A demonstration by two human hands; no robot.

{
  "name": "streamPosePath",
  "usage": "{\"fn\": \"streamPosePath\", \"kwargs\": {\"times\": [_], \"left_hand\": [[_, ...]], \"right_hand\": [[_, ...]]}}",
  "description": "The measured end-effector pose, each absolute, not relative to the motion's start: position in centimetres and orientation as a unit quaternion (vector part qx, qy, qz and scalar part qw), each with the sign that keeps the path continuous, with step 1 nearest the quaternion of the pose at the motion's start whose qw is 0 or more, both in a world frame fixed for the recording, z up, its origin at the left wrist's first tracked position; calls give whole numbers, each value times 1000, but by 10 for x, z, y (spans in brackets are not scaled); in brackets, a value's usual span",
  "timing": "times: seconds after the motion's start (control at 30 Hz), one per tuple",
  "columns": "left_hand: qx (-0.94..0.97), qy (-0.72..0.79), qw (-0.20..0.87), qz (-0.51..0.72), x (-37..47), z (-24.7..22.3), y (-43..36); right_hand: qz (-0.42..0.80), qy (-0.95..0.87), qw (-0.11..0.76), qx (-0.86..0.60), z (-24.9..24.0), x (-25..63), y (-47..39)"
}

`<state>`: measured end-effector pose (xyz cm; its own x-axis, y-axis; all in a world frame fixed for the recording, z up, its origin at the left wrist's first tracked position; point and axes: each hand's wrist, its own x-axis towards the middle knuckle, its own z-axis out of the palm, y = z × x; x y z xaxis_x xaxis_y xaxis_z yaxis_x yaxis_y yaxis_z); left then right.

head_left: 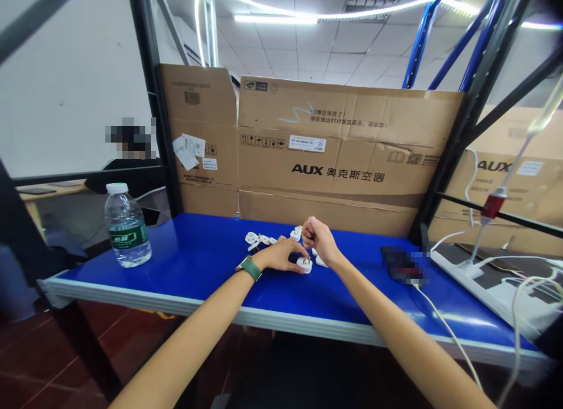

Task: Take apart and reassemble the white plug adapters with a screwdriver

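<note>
My left hand [284, 255], with a green-banded watch [250, 268] on its wrist, pinches a small white plug part [304, 266] against the blue tabletop [202, 250]. Just above that part, my right hand [320, 240] is closed. A thin dark tip shows beneath its fingers, pointing down at the part; what it belongs to is hidden. More white plug parts lie around: one [251, 238] with others left of my left hand, another [296, 233] behind the hands. A further white piece [319, 260] is partly covered by my right hand.
A water bottle [127, 227] stands at the left. To the right lies a dark phone-like device [402, 264] on a white cable [448, 327], near a white power strip [479, 291]. Cardboard [334, 156] walls the back, between dark posts. Someone [129, 148] sits beyond at left.
</note>
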<state>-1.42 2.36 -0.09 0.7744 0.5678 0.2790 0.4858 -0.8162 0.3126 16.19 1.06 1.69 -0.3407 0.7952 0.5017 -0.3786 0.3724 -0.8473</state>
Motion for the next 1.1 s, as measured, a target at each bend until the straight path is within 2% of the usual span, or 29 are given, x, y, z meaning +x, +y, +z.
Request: {"fn": "streamPosePath", "kwargs": {"times": [0.17,0.4,0.87,1.1], "left_hand": [[936,279,107,187,-13,-6,29],[937,276,131,167,-11,0,24],[933,285,131,175,-11,-1,23],[935,284,117,178,-11,-3,25]], "right_hand": [[522,-595,582,-188,3,149,19],[572,-519,613,-168,2,163,18],[588,-586,531,-168,7,169,20],[609,-561,543,-140,7,168,18]]}}
